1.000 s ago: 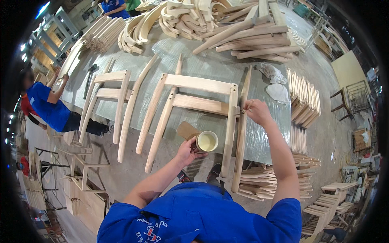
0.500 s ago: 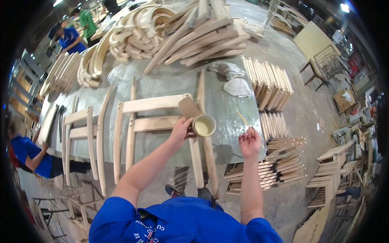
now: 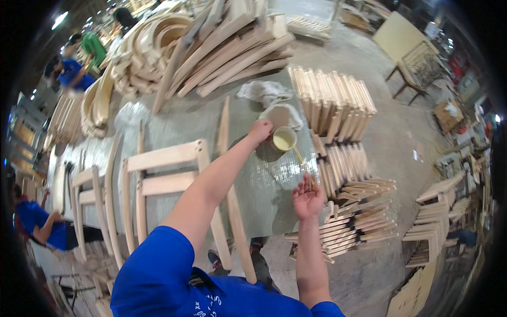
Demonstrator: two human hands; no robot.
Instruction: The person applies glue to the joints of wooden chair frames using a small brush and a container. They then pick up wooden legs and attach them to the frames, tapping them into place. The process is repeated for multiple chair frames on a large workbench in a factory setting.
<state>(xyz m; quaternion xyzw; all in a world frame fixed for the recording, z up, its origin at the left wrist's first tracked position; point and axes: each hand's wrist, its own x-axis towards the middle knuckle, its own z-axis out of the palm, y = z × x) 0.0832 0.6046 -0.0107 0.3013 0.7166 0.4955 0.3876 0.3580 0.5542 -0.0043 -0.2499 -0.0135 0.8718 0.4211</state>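
Observation:
Over the right part of the table, my left hand (image 3: pixel 261 131) is closed at the side of a round cup (image 3: pixel 285 139) of pale yellow liquid. A flat brown piece (image 3: pixel 277 117) shows beside the cup's rim; whether it is joined to the cup I cannot tell. My right hand (image 3: pixel 308 196), palm up, pinches a thin yellowish stick (image 3: pixel 299 157) whose far end points at the cup. Left of my left forearm lies a wooden chair frame (image 3: pixel 163 154) with two crossbars, and a long curved wooden leg (image 3: pixel 235 222) beside it.
White cloths (image 3: pixel 264 93) lie behind the cup. Curved wooden parts (image 3: pixel 232 47) are heaped at the table's far side. Stacked wooden pieces (image 3: pixel 335 100) stand past its right edge. Another chair frame (image 3: pixel 87 185) lies left. A person in blue (image 3: pixel 39 222) works at the left.
My left hand has moved the cup right and away from me, off the chair frame toward the cloths. The stick in my right hand now reaches close to the cup. The view has shifted right.

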